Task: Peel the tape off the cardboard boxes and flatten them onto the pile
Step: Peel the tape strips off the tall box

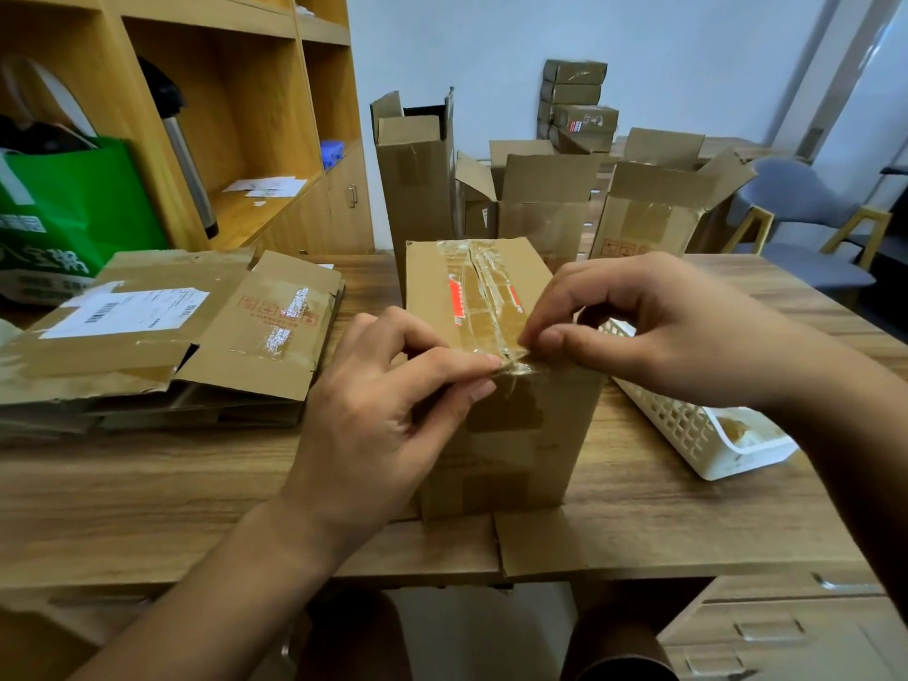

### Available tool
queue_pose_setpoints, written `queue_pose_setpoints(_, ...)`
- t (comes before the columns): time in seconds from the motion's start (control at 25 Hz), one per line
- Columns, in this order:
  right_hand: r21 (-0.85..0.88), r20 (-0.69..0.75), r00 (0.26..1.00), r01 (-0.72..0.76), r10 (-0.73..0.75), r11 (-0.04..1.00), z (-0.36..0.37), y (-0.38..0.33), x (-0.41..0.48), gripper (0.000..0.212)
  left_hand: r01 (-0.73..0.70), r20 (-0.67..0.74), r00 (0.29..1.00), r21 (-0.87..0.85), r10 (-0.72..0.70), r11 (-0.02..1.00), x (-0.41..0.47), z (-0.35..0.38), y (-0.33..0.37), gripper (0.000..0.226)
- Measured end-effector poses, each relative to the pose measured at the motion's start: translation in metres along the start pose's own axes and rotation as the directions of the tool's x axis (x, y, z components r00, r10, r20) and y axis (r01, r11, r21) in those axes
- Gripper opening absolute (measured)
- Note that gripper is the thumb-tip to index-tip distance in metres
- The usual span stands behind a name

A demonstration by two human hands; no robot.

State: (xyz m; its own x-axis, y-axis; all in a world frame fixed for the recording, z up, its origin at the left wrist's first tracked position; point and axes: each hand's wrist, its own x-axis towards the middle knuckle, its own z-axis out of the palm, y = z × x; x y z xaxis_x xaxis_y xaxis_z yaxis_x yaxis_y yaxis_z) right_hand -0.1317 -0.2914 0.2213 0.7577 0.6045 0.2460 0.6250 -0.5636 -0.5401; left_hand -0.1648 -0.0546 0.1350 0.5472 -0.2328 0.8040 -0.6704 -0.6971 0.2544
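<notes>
A closed cardboard box (511, 449) stands upright on the wooden table (147, 493) in front of me. Clear tape (484, 292) with red marks runs along its top seam. At the near top edge my left hand (388, 410) holds the box, thumb and forefinger at the tape's end. From the right, my right hand (653, 326) pinches the crumpled tape end at that same edge. On the left lies the pile of flattened boxes (162, 336).
A white plastic basket (688, 430) with tape scraps lies to the right of the box. Three open boxes (540, 199) stand behind the table. A wooden shelf (236, 90) and a green bag (64, 208) are at the left, grey chairs (806, 223) at the right.
</notes>
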Motion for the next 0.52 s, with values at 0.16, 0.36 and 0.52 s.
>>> queue_pose_setpoints(0.16, -0.084, 0.059, 0.997, 0.054, -0.049, 0.995, -0.002, -0.002, 0.002, 0.027, -0.004, -0.015, 1.000, -0.012, 0.004, 1.000, -0.001, 0.001, 0.001, 0.023)
queue_pose_setpoints(0.36, -0.232, 0.046, 0.991, 0.133, -0.126, 0.964, 0.005, -0.005, 0.011, 0.020, -0.023, -0.028, 0.999, -0.021, 0.022, 1.000, -0.002, 0.002, 0.001, 0.020)
queue_pose_setpoints(0.52, -0.290, 0.036, 0.993, 0.115, -0.110, 0.950, 0.009, -0.007, 0.018, 0.017, -0.044, -0.035, 0.998, 0.001, 0.044, 0.999, -0.003, 0.004, 0.000, 0.018)
